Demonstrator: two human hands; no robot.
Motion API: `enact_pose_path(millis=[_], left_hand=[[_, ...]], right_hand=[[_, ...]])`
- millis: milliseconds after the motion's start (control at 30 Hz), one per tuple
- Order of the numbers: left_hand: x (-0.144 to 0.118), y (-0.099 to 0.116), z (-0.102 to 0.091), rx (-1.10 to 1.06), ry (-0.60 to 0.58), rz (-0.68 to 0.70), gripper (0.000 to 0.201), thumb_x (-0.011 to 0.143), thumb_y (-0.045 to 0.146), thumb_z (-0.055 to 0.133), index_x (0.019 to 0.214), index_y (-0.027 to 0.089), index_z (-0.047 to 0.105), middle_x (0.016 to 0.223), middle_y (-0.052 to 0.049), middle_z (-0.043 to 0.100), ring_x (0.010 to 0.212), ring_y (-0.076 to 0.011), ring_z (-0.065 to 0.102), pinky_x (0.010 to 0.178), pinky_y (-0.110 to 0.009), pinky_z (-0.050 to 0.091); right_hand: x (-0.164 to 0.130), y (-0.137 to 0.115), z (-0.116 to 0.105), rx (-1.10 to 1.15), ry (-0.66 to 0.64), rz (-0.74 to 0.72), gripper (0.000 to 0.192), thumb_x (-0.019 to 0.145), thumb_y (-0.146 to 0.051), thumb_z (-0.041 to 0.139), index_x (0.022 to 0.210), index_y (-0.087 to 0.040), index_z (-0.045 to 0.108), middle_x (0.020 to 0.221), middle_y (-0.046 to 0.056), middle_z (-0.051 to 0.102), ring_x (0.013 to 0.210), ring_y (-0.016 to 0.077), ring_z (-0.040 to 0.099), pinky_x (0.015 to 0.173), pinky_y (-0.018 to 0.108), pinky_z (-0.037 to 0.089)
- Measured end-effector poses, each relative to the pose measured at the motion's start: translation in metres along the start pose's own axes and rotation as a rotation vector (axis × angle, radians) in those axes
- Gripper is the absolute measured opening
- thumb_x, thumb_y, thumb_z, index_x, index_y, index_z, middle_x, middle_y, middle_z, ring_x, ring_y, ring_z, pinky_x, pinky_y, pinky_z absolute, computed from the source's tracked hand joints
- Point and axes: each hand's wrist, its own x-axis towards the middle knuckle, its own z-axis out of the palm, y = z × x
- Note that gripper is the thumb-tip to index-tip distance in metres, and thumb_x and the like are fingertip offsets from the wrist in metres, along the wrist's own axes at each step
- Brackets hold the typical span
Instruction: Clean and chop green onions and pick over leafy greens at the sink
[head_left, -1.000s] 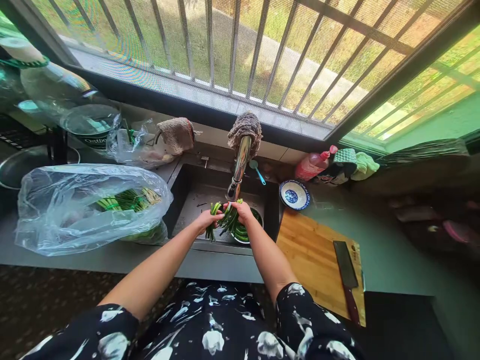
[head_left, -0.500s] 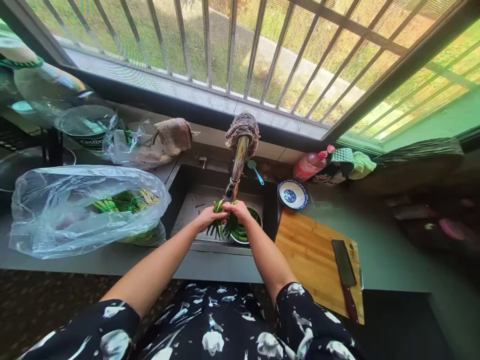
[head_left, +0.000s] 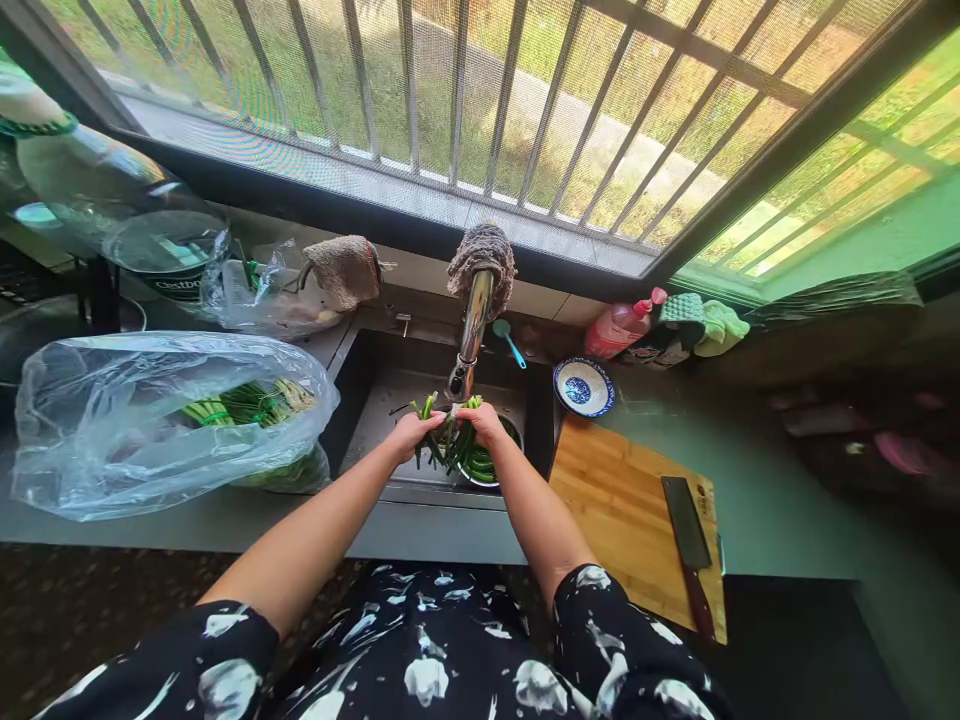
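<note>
Risk of stalks slipping into sink (head_left: 390, 420): left hand (head_left: 411, 432) and right hand (head_left: 484, 422) clutching wet greens (head_left: 448, 445) beneath faucet (head_left: 466, 345), bowl (head_left: 491, 468) at 5 o'clock

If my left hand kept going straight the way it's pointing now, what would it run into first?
The left hand points up and right, gripping the green stalks. Beyond them it would probably meet the right hand, under the faucet spout; depth is hard to judge.

One camera on the person's head, looking forward and down.
It faces the sink (head_left: 390, 420) and the barred window (head_left: 480, 110) from close above, with both forearms reaching out from the bottom edge.
</note>
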Motion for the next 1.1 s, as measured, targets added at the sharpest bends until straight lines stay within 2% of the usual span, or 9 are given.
enact_pose_path(millis=[200, 300, 433, 600, 733, 867, 967, 1100], left_hand=[[-0.005, 0.005, -0.007, 0.021, -0.056, -0.132, 0.044, 0.045, 0.025, 0.086, 0.082, 0.012, 0.065, 0.067, -0.005, 0.067, 0.058, -0.0148, 0.061, 0.057, -0.027, 0.046], [-0.006, 0.003, -0.011, 0.014, -0.077, -0.141, 0.039, 0.05, 0.026, 0.084, 0.08, 0.012, 0.064, 0.066, -0.005, 0.066, 0.057, -0.014, 0.061, 0.056, -0.026, 0.046], [-0.009, 0.002, -0.011, 0.104, -0.046, -0.139, 0.036, 0.051, 0.031, 0.084, 0.073, 0.012, 0.063, 0.062, -0.003, 0.064, 0.056, -0.0141, 0.06, 0.052, -0.024, 0.044], [-0.015, 0.002, -0.015, 0.1, -0.076, -0.236, 0.043, 0.044, 0.03, 0.087, 0.07, 0.014, 0.057, 0.068, -0.006, 0.067, 0.058, -0.0155, 0.062, 0.055, -0.026, 0.048], [-0.017, 0.0, -0.022, 0.108, -0.056, -0.216, 0.043, 0.045, 0.031, 0.086, 0.069, 0.014, 0.056, 0.064, -0.004, 0.065, 0.053, -0.0128, 0.059, 0.055, -0.026, 0.047], [-0.016, -0.001, -0.024, 0.132, -0.035, -0.15, 0.042, 0.05, 0.037, 0.083, 0.074, 0.013, 0.059, 0.058, 0.001, 0.058, 0.044, -0.0073, 0.049, 0.046, -0.021, 0.038], [-0.015, 0.001, -0.018, 0.0, -0.162, -0.101, 0.041, 0.057, 0.038, 0.08, 0.084, 0.012, 0.062, 0.06, 0.003, 0.054, 0.042, -0.0037, 0.04, 0.043, -0.019, 0.033], [-0.013, 0.008, -0.002, -0.084, -0.326, -0.173, 0.029, 0.067, 0.034, 0.073, 0.082, 0.012, 0.062, 0.06, 0.004, 0.05, 0.038, -0.0011, 0.029, 0.041, -0.019, 0.027]], right_hand=[[0.001, 0.002, -0.004, 0.014, 0.029, 0.004, 0.014, 0.054, -0.017, 0.072, 0.063, -0.017, 0.061, 0.048, -0.004, 0.053, 0.043, 0.0093, 0.045, 0.047, 0.023, 0.038], [-0.002, 0.001, -0.001, 0.022, 0.018, 0.034, 0.015, 0.056, -0.021, 0.072, 0.065, -0.018, 0.059, 0.054, -0.002, 0.059, 0.049, 0.0122, 0.052, 0.053, 0.026, 0.045], [-0.005, 0.0, 0.006, 0.063, -0.032, 0.052, 0.017, 0.059, -0.025, 0.068, 0.068, -0.019, 0.055, 0.06, 0.0, 0.063, 0.057, 0.0172, 0.06, 0.061, 0.031, 0.05], [0.002, 0.001, 0.01, 0.087, 0.063, -0.015, 0.023, 0.058, -0.03, 0.068, 0.072, -0.021, 0.051, 0.055, -0.003, 0.06, 0.055, 0.0165, 0.06, 0.059, 0.03, 0.049], [0.013, 0.0, 0.004, 0.094, 0.19, -0.126, 0.026, 0.06, -0.032, 0.067, 0.076, -0.021, 0.049, 0.056, -0.005, 0.058, 0.057, 0.0149, 0.06, 0.06, 0.027, 0.047], [0.015, -0.003, -0.003, 0.083, 0.301, -0.165, 0.025, 0.06, -0.027, 0.067, 0.075, -0.022, 0.049, 0.05, -0.008, 0.052, 0.046, 0.0106, 0.05, 0.051, 0.023, 0.042], [0.009, -0.003, -0.002, 0.011, 0.154, -0.072, 0.022, 0.057, -0.025, 0.07, 0.067, -0.02, 0.052, 0.046, -0.007, 0.049, 0.042, 0.0093, 0.044, 0.046, 0.022, 0.037], [-0.001, -0.001, 0.003, -0.034, -0.124, 0.005, 0.019, 0.057, -0.029, 0.07, 0.057, -0.017, 0.055, 0.046, -0.004, 0.05, 0.042, 0.008, 0.041, 0.044, 0.022, 0.034]])
